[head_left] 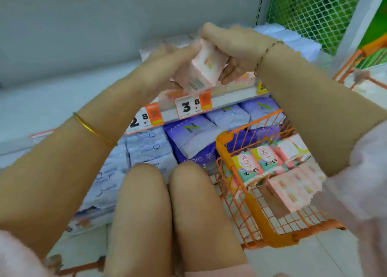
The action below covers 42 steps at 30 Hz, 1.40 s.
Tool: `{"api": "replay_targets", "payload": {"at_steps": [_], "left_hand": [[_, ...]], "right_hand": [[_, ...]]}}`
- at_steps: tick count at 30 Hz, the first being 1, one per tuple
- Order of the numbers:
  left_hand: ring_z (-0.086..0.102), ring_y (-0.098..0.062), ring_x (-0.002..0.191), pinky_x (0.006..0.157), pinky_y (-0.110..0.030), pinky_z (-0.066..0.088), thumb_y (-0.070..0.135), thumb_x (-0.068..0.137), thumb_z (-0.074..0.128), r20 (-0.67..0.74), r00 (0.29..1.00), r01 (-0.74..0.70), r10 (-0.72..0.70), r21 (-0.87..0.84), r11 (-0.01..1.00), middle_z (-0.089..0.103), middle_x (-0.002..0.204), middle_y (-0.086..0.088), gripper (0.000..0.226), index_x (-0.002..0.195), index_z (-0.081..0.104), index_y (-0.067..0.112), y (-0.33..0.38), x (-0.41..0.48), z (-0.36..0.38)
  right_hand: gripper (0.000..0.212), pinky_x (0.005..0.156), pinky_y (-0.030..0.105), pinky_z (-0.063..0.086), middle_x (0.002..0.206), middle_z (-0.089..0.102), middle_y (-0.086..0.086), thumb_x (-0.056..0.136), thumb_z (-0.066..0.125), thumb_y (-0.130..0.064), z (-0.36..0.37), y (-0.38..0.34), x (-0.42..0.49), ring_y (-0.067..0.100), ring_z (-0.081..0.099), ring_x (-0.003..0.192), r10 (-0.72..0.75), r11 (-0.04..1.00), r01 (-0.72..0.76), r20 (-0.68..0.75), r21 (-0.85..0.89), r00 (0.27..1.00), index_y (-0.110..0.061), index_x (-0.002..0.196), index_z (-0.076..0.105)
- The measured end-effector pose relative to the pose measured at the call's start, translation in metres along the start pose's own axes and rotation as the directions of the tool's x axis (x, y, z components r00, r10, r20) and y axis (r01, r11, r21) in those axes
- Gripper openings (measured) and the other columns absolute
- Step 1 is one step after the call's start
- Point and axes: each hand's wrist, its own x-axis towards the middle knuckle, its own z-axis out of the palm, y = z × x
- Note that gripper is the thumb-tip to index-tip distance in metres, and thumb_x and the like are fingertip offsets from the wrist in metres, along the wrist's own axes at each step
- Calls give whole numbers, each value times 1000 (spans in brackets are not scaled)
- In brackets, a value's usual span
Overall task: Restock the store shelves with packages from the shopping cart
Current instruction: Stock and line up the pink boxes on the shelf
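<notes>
I hold a pink package (204,69) in both hands just above the front edge of the shelf (232,97). My left hand (165,65) grips its left side and my right hand (232,48) wraps over its top and right side. The image is blurred there. The orange shopping cart (251,205) stands at the lower right. It holds pink boxes (291,190) and green-and-pink packages (257,161).
Price tags (188,107) hang on the shelf edge. Purple packages (192,140) and pale blue packages (144,148) fill the shelf below. White packs (293,42) lie at the shelf's right end. My knees (167,203) are in front of the lower shelf. A green mesh panel (314,10) is upper right.
</notes>
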Motion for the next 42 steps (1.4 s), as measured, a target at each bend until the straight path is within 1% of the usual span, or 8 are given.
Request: {"api": "replay_targets", "payload": {"at_steps": [5, 9, 14, 19, 26, 34, 38, 42], "left_hand": [[53, -12, 65, 61, -26, 42, 50, 51, 71, -215, 976, -5, -16, -96, 995, 58, 79, -2, 52, 87, 55, 16, -17, 24, -41], [53, -8, 47, 45, -17, 38, 33, 95, 49, -239, 971, -16, -25, -166, 986, 58, 63, 2, 27, 75, 56, 16, -28, 45, -59], [54, -5, 53, 56, -18, 42, 36, 100, 34, -277, 957, 77, -83, -34, 996, 58, 72, 1, 35, 76, 53, 18, -42, 62, -65], [57, -17, 95, 78, -23, 37, 39, 101, 31, -321, 945, 83, -59, 64, 994, 63, 109, -7, 40, 113, 56, 11, -54, 66, -65], [48, -7, 61, 56, -21, 39, 30, 102, 31, -379, 923, 82, -65, 28, 996, 52, 71, 3, 31, 75, 45, 22, -51, 78, -65], [53, -31, 109, 96, -39, 42, 18, 89, 38, -592, 781, -28, 200, 287, 958, 60, 112, -13, 32, 109, 56, 3, -40, 61, -50], [49, -25, 103, 93, -35, 37, 12, 79, 39, -487, 692, -293, 534, 486, 823, 59, 108, -8, 34, 106, 59, 6, -25, 31, 4], [51, -25, 97, 83, -23, 29, 7, 76, 44, -112, 802, -489, 587, 441, 752, 60, 102, -9, 30, 100, 62, 3, -30, 12, 77]], "right_hand": [[33, 64, 34, 58, 78, 61, 9, 93, 46, -49, 32, -22, 24, 23, 63, 59, 27, 983, -34, 42, 182, 999, -19, 82, 50], [20, 49, 33, 58, 80, 61, 11, 97, 46, -32, 43, -18, 39, 19, 66, 45, 3, 939, -10, 21, 342, 1000, -15, 106, 49], [19, 46, 32, 56, 91, 59, 8, 96, 48, -25, 54, -14, 54, 22, 67, 47, 19, 912, -7, -25, 410, 1000, -24, 112, 38], [27, 48, 35, 56, 106, 52, 20, 96, 50, -22, 58, -9, 62, 25, 68, 49, 39, 909, -2, -80, 417, 996, -18, 108, 27], [50, 51, 36, 58, 126, 48, 27, 97, 48, -22, 57, -6, 66, 27, 70, 56, 64, 898, -34, -53, 439, 997, -5, 139, 26], [17, 62, 41, 59, 90, 45, 13, 99, 41, -19, 28, 6, 19, 30, 67, 62, 1, 945, 30, -95, 325, 995, -6, 108, 35], [9, 61, 40, 59, 85, 52, 15, 98, 44, -14, 1, 35, -33, 27, 68, 55, -14, 991, 15, -13, 136, 1000, -6, 94, 43], [15, 61, 43, 60, 82, 60, 24, 95, 51, -14, -22, 74, -74, 36, 69, 65, 201, 962, -165, 156, -217, 967, -1, 89, 51]]}}
